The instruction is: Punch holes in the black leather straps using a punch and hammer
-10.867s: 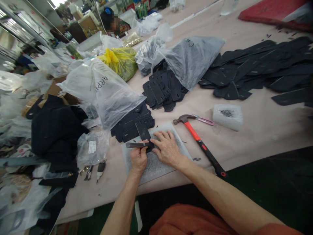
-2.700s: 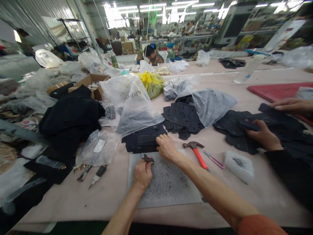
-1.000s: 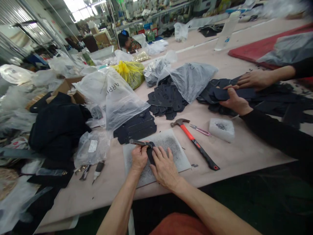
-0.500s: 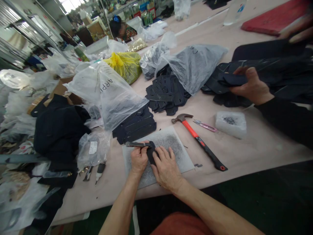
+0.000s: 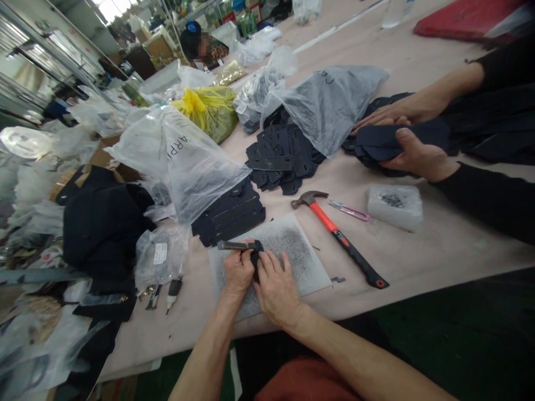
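Note:
My left hand [image 5: 239, 273] is closed around a metal punch [image 5: 234, 245], its bar extending left past my fingertips. The punch's other end meets a small dark piece [image 5: 254, 260], mostly covered by my hands. My right hand [image 5: 278, 287] lies over the piece's right edge with fingers stretched out, pressing it down. Beneath both hands is a pale board [image 5: 311, 264] speckled with dark marks. A claw hammer [image 5: 330, 223] with a red and black handle rests to the right, apart from my hands.
Stacked dark pieces [image 5: 234, 214] and a dark pile [image 5: 284, 156] lie beyond the board under plastic bags [image 5: 179, 161]. Pink snips [image 5: 349, 210] and a whitish block [image 5: 395, 206] are at right. A co-worker's hands [image 5: 418, 150] hold dark pieces. A pen-like tool [image 5: 173, 292] lies left.
My right hand has shifted slightly left, covering more of the dark piece. The punch stays in my left hand. The co-worker's hands have come together around dark pieces.

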### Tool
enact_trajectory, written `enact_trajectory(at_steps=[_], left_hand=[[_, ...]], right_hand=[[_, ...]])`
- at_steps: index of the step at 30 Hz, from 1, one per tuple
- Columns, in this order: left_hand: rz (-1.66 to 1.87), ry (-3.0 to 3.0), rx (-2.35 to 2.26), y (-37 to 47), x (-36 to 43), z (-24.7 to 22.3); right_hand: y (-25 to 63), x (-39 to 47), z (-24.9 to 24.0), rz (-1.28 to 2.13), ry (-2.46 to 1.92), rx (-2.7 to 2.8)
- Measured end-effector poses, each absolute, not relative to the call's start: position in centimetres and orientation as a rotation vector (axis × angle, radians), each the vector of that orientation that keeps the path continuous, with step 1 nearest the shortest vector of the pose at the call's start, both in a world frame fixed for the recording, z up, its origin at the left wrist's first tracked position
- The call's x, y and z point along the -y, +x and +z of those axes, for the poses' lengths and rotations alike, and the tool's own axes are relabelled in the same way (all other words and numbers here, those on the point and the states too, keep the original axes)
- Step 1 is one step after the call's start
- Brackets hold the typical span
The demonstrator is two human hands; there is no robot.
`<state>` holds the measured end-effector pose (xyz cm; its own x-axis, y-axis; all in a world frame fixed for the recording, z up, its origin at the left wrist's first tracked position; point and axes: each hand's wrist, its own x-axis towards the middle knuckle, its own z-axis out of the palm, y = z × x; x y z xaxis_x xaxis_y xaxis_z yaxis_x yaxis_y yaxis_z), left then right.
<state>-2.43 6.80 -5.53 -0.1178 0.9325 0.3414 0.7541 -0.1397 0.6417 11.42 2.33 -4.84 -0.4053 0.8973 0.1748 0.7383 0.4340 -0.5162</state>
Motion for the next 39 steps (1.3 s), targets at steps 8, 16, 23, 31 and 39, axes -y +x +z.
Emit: enact_trajectory(at_steps=[8, 16, 23, 31, 39], left_hand=[[1.08, 1.896, -1.877, -2.5, -6.7, -4.8], [1.122, 1.851, -1.862, -2.6, -6.5, -4.8], [1.105, 1.863, -1.886, -2.5, -6.6, -4.9], [1.11, 1.97, -1.888, -2.4, -6.8, -5.3], [1.082, 2.137, -1.856, -2.2, -7.3, -5.8]], right_hand=[[13.4, -2.6, -4.2, 0.613, -1.328, 2.242], [13.3, -2.7, -4.3, 0.597, -1.319, 2.245], [13.2, -2.7, -4.5, 0.572, -1.31, 2.253], [13.1, -2.7, -4.8, 0.551, -1.303, 2.261], [14.4, -3.2, -3.3, 0.649, -1.244, 2.217]])
